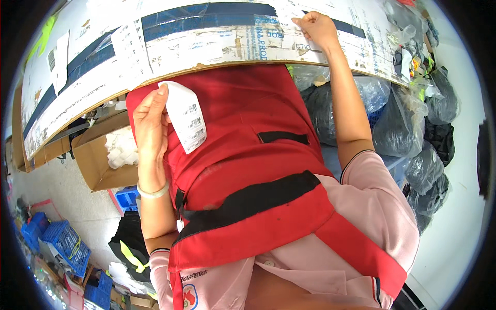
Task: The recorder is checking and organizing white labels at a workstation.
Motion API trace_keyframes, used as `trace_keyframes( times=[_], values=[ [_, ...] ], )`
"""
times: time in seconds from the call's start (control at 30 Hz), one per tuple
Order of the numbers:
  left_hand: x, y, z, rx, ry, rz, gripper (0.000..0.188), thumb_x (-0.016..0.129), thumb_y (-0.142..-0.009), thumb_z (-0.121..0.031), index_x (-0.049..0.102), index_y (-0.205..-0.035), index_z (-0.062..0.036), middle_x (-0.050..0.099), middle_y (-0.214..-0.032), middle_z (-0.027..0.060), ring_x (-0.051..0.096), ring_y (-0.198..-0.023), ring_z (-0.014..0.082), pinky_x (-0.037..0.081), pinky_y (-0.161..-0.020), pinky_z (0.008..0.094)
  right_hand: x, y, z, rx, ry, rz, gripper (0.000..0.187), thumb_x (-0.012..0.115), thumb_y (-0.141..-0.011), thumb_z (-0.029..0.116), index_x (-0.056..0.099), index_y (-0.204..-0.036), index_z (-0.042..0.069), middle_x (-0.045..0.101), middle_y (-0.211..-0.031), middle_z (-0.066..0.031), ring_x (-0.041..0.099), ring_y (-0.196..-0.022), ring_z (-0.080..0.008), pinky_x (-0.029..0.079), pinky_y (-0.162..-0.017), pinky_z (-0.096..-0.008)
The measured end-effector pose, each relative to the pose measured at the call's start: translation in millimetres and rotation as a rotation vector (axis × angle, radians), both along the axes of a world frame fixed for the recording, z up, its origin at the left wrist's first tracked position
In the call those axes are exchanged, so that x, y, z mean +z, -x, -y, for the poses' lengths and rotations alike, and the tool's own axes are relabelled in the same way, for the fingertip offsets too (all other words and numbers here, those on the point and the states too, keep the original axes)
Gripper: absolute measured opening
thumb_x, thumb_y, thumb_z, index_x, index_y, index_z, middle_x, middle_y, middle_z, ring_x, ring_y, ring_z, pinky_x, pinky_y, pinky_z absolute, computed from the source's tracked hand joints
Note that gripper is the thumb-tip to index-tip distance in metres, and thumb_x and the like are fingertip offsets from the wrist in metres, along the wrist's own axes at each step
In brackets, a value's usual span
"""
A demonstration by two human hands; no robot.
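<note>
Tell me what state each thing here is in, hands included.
Left hand: closed on the long white printed paper strip
Paper strip: held up, gently curved
Right hand: fingers curled at the white, scuffed tabletop; grip unclear
Brown cardboard box: open, white pieces inside
Red fabric apron: worn
Dark translucent plastic bags: filled, piled together

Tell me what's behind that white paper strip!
Behind the paper strip, held in the left hand, is the red apron; the patch the strip covers can't be seen.

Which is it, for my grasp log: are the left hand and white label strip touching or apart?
Touching. The head view shows the left hand pinching the white label strip at its upper end.
</note>
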State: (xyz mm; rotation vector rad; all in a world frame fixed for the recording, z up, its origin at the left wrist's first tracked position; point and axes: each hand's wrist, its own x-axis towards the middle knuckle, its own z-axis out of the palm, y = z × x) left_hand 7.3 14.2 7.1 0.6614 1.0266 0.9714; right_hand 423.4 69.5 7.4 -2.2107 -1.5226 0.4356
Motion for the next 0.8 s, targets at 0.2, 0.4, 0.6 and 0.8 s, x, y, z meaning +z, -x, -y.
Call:
trace_keyframes(
  times=[0.2,0.4,0.6,0.8],
  values=[
    [4,-6,2,0.045,-0.031,0.014,0.020,0.059,-0.093,-0.019,0.067,-0.096,-0.0003,0.068,-0.083,0.0050,0.063,-0.069,0.0092,0.053,-0.060,0.0221,20,24,8,0.053,0.045,0.318,0.035,0.071,-0.078,0.044,0.064,-0.075,0.009,0.062,-0.064,-0.0008,0.056,-0.058,-0.0111,0.046,-0.058,-0.0257],
    [4,-8,3,0.073,-0.068,-0.002,0.022,0.059,-0.093,-0.019,0.068,-0.096,0.0000,0.068,-0.085,0.0053,0.064,-0.070,0.0099,0.055,-0.062,0.0243,36,193,62,0.559,0.396,-0.844,0.023,0.065,-0.087,0.029,0.068,-0.094,0.007,0.064,-0.079,0.0006,0.058,-0.063,-0.0068,0.046,-0.056,-0.0197],
    [21,-6,5,0.116,-0.453,-0.147,0.030,0.058,-0.093,-0.012,0.060,-0.122,-0.0033,0.064,-0.099,0.0019,0.054,-0.086,0.0033,0.043,-0.074,0.0165,27,219,63,0.645,0.374,-0.990,0.024,0.065,-0.088,0.024,0.066,-0.089,-0.001,0.062,-0.070,-0.0023,0.058,-0.062,-0.0077,0.047,-0.053,-0.0216],
    [19,18,3,-0.283,-0.325,-0.212,0.029,0.067,-0.086,-0.008,0.063,-0.114,-0.0007,0.064,-0.087,0.0012,0.054,-0.075,0.0039,0.045,-0.065,0.0184,21,222,66,0.556,0.182,-1.025,0.018,0.065,-0.088,0.017,0.065,-0.090,-0.001,0.063,-0.073,-0.0036,0.058,-0.062,-0.0073,0.048,-0.055,-0.0212]
  ],
)
